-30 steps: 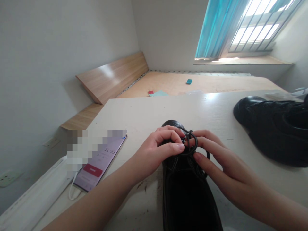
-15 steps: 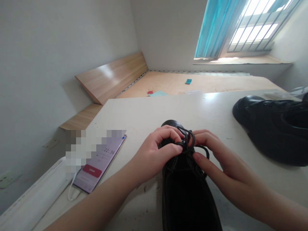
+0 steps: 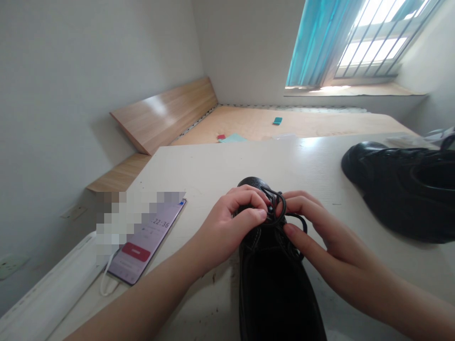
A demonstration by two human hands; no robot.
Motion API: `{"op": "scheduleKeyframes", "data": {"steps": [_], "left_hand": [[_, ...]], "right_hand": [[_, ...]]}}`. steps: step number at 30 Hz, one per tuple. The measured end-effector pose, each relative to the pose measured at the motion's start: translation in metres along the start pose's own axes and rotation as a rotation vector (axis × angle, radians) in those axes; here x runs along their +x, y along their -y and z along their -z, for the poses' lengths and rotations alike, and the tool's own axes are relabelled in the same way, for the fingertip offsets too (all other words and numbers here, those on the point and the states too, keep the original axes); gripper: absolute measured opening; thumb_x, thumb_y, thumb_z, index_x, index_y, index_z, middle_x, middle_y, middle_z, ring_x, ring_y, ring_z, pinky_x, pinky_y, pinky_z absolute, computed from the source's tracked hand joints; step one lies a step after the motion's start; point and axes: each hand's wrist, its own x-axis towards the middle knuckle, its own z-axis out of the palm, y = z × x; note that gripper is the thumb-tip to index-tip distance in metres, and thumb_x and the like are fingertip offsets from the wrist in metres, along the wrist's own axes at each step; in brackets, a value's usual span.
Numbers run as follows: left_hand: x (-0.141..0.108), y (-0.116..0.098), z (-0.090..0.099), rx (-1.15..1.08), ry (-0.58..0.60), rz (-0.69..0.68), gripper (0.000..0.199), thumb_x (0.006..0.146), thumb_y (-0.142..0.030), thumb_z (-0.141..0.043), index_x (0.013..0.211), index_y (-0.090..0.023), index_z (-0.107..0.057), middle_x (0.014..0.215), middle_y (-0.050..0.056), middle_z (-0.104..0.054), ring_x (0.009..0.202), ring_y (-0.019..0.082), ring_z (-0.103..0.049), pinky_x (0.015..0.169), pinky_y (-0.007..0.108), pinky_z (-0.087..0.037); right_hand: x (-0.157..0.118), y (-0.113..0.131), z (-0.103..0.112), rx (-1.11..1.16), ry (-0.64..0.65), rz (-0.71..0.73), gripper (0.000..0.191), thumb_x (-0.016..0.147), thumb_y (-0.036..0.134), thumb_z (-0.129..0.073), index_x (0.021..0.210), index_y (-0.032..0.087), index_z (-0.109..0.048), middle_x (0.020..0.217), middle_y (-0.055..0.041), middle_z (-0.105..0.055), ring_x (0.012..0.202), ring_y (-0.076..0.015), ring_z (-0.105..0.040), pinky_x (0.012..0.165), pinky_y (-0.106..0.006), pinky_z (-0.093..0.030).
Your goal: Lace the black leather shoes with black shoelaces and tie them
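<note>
A black shoe [image 3: 280, 293] stands on the white table, its toe pointing away from me and its opening towards me. Over its front, a black lace [image 3: 284, 203] forms loops. My left hand [image 3: 241, 220] is closed at the left side of the lacing, thumb and index finger pinched at the lace. From the right, my right hand [image 3: 313, 227] has its fingers bent around the lace, with the thumb against the shoe's right side. The fingertips partly hide the lacing.
Another black shoe [image 3: 401, 189] lies at the right of the white table [image 3: 199, 166]. A phone [image 3: 149, 241] with a white cable [image 3: 103, 282] is at the left. Behind the table are a wooden surface [image 3: 320, 123] with small papers and a blue curtain [image 3: 313, 47].
My left thumb and index fingertips have shifted slightly at the lace, and the lace loop has moved a little to the left. The view has turned very slightly.
</note>
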Motion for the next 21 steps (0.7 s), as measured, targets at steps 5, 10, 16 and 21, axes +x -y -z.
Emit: {"op": "scheduleKeyframes", "data": {"steps": [5, 10, 16, 21], "left_hand": [[-0.0020, 0.0023, 0.0008, -0.042, 0.017, 0.008, 0.002, 0.067, -0.019, -0.057, 0.069, -0.020, -0.057, 0.096, 0.001, -0.060, 0.105, 0.021, -0.053, 0.100, 0.032, -0.037], [-0.0015, -0.0003, -0.0038, -0.015, -0.020, 0.024, 0.004, 0.071, -0.019, -0.057, 0.067, -0.020, -0.055, 0.093, 0.002, -0.060, 0.103, 0.021, -0.054, 0.099, 0.033, -0.038], [-0.0016, -0.0001, -0.0050, 0.035, -0.042, 0.007, 0.008, 0.078, -0.021, -0.053, 0.070, -0.020, -0.057, 0.090, 0.002, -0.061, 0.100, 0.021, -0.056, 0.098, 0.032, -0.039], [-0.0007, -0.0010, -0.0048, 0.073, -0.048, -0.010, 0.015, 0.084, -0.022, -0.051, 0.070, -0.020, -0.057, 0.089, 0.001, -0.063, 0.096, 0.019, -0.057, 0.094, 0.030, -0.041]], "right_hand": [[-0.0003, 0.0003, -0.0001, -0.004, 0.004, 0.000, 0.009, 0.102, 0.020, -0.044, 0.102, 0.028, -0.050, 0.111, -0.0023, -0.056, 0.109, -0.0195, -0.053, 0.095, -0.034, -0.045], [-0.0008, -0.0004, 0.0003, -0.005, 0.008, 0.011, 0.011, 0.102, 0.019, -0.044, 0.102, 0.028, -0.050, 0.111, -0.0007, -0.054, 0.109, -0.0168, -0.051, 0.096, -0.030, -0.043], [-0.0008, -0.0013, 0.0002, 0.005, 0.012, 0.009, 0.010, 0.102, 0.020, -0.044, 0.105, 0.029, -0.050, 0.112, -0.0005, -0.054, 0.109, -0.0164, -0.050, 0.096, -0.030, -0.042], [-0.0008, -0.0011, 0.0003, 0.004, 0.010, -0.009, 0.010, 0.102, 0.020, -0.044, 0.105, 0.028, -0.050, 0.112, -0.0033, -0.055, 0.109, -0.0197, -0.052, 0.096, -0.036, -0.044]]}}
